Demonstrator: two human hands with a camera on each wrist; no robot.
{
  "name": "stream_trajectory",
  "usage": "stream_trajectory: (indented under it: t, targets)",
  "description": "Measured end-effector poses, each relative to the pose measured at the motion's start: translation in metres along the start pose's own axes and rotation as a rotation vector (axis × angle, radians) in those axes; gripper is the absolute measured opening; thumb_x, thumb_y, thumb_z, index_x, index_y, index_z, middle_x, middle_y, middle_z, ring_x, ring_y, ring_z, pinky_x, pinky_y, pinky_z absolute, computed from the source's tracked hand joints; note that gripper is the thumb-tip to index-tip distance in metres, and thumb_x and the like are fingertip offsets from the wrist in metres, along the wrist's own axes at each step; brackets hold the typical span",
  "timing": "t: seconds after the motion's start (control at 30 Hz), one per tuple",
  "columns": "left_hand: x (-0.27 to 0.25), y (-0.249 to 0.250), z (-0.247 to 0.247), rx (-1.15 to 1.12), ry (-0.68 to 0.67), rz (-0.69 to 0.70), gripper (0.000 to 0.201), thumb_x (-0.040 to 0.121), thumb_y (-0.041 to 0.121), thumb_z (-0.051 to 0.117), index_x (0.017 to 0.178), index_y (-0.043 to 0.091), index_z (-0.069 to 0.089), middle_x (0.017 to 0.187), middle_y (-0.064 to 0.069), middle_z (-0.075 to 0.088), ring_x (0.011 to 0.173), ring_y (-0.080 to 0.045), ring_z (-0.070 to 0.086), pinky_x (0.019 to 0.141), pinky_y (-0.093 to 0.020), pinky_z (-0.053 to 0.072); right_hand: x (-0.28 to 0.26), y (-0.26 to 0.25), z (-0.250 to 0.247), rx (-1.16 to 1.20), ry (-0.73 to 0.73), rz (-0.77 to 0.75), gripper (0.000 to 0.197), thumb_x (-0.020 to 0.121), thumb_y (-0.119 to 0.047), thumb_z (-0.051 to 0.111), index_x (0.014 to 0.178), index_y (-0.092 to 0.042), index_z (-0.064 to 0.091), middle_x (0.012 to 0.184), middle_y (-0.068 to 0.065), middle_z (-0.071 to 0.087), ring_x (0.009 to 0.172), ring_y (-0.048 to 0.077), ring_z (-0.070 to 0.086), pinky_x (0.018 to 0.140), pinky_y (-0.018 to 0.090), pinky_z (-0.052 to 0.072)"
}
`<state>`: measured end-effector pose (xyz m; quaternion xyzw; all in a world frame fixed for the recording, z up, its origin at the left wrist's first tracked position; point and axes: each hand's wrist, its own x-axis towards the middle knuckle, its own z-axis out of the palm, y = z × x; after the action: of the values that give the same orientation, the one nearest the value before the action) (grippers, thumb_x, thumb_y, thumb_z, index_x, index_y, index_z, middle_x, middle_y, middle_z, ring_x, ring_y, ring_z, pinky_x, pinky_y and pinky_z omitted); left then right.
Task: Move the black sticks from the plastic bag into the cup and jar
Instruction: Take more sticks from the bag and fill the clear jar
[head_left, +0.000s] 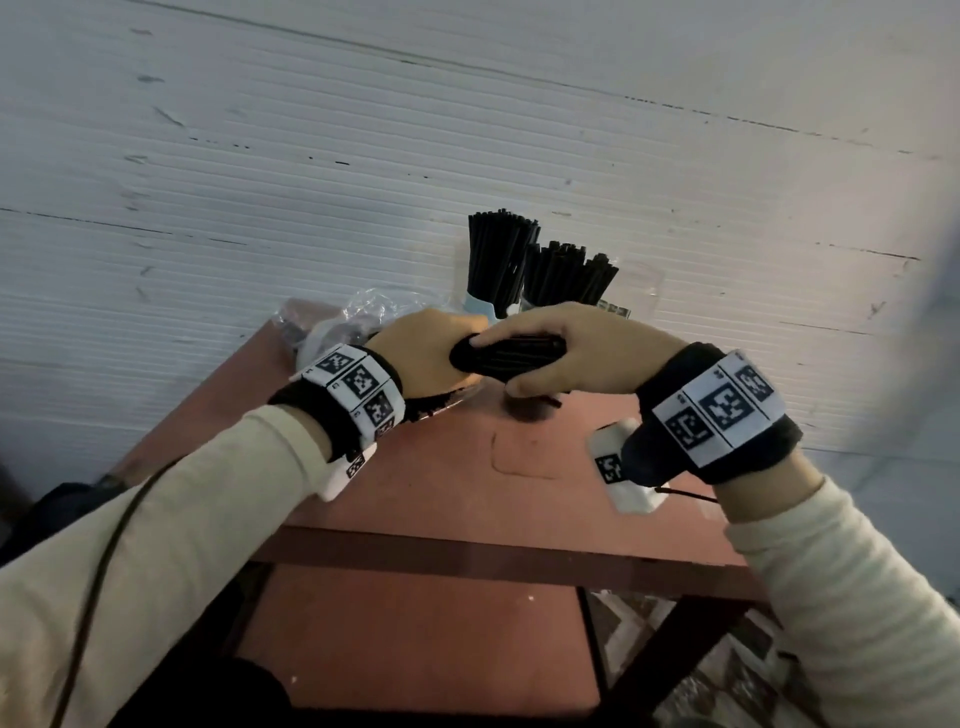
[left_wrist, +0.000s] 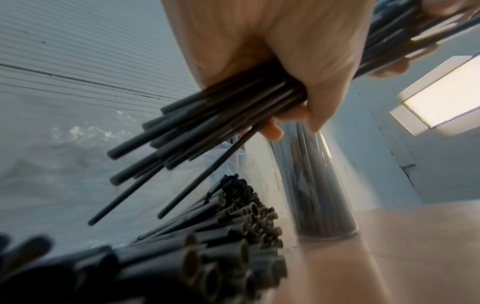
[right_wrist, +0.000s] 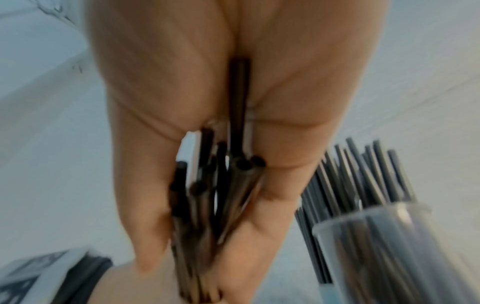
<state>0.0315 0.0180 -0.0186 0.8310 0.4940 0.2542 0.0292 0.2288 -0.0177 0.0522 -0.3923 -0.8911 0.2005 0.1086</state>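
Matt black plastic on the sticks (head_left: 506, 355), hollow tubes by their open ends, and the crinkled plastic bag (head_left: 363, 312) behind them is clear and glossy. The jar (left_wrist: 315, 185) is smooth, see-through and shiny, glass or plastic I cannot tell. Table (head_left: 457, 499) is reddish-brown board, dull and scuffed; wall (head_left: 311, 156) is ribbed, pale, matt sheeting.

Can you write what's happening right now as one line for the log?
left hand: grips stick bundle | right hand: grips same bundle | cup, jar: hold sticks | bag: behind hands
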Motion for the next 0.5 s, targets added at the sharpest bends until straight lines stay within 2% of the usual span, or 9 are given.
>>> stream_trajectory:
  t: [0.07,0.13,0.2,0.27,0.33,0.37,0.43,0.5]
  targets:
    - [0.005,0.005,-0.004,-0.03,0.016,-0.05,0.019,0.085,0.034,0.062,0.102,0.026,0.059,0.086,0.0,0.068,0.08,-0.02,0.064,0.075,-0.038,0.053,-0.011,-0.001,-0.013,0.025,0.119,-0.031,0.043,0.084,-0.031,0.072,0.125,-0.038,0.06,0.104,-0.016,0.066,0.087,-0.006,0.06,0.079,0.011,0.041]
    - [0.01,0.009,-0.008,-0.115,0.055,-0.074,0.018,0.087,0.04,0.062,0.1,0.028,0.057,0.083,0.001,0.068,0.077,-0.017,0.065,0.074,-0.04,0.054,-0.022,-0.004,-0.026,0.045,0.275,-0.058,0.04,0.084,-0.039,0.07,0.123,-0.039,0.061,0.11,-0.014,0.066,0.096,-0.004,0.061,0.086,0.016,0.044]
    - [0.015,0.015,-0.011,-0.26,0.116,-0.06,0.019,0.087,0.039,0.064,0.099,0.026,0.058,0.084,0.0,0.067,0.079,-0.016,0.065,0.077,-0.04,0.053,-0.027,-0.007,-0.035,0.095,0.463,-0.095,0.039,0.082,-0.041,0.072,0.12,-0.039,0.062,0.116,-0.013,0.064,0.099,0.0,0.063,0.089,0.021,0.049]
    - [0.019,0.029,-0.015,-0.397,0.172,-0.018,0.019,0.087,0.033,0.067,0.099,0.019,0.061,0.088,-0.004,0.067,0.083,-0.013,0.064,0.081,-0.031,0.051,-0.026,-0.013,-0.039,0.175,0.666,-0.163,0.037,0.082,-0.034,0.074,0.117,-0.032,0.064,0.119,-0.011,0.061,0.098,0.006,0.065,0.084,0.025,0.054]
    - [0.024,0.047,-0.021,-0.491,0.187,0.004,0.012,0.087,0.028,0.068,0.086,0.02,0.06,0.075,0.004,0.062,0.071,-0.004,0.06,0.072,-0.017,0.047,-0.021,-0.019,-0.043,0.214,0.857,-0.264,0.035,0.082,-0.024,0.073,0.115,-0.025,0.062,0.122,-0.008,0.057,0.099,0.01,0.065,0.081,0.025,0.055]
    - [0.027,0.055,-0.024,-0.527,0.185,0.002,0.015,0.088,0.028,0.068,0.08,0.021,0.057,0.068,0.009,0.058,0.063,-0.001,0.056,0.066,-0.014,0.046,-0.019,-0.023,-0.046,0.232,0.928,-0.301,0.034,0.083,-0.021,0.071,0.115,-0.022,0.061,0.123,-0.005,0.056,0.098,0.011,0.064,0.08,0.024,0.055]
    - [0.032,0.068,-0.026,-0.637,0.166,-0.009,0.019,0.088,0.029,0.068,0.078,0.019,0.056,0.058,0.01,0.053,0.054,-0.004,0.053,0.061,-0.016,0.046,-0.012,-0.028,-0.05,0.219,1.009,-0.347,0.031,0.086,-0.014,0.065,0.116,-0.017,0.059,0.124,0.0,0.053,0.095,0.01,0.063,0.079,0.021,0.053]
    - [0.033,0.074,-0.022,-0.764,0.132,-0.023,0.018,0.086,0.025,0.07,0.081,0.015,0.057,0.056,0.007,0.054,0.054,-0.01,0.053,0.062,-0.021,0.049,-0.004,-0.028,-0.05,0.149,1.026,-0.379,0.029,0.089,-0.009,0.056,0.117,-0.01,0.058,0.122,0.002,0.052,0.097,0.012,0.062,0.081,0.02,0.051]
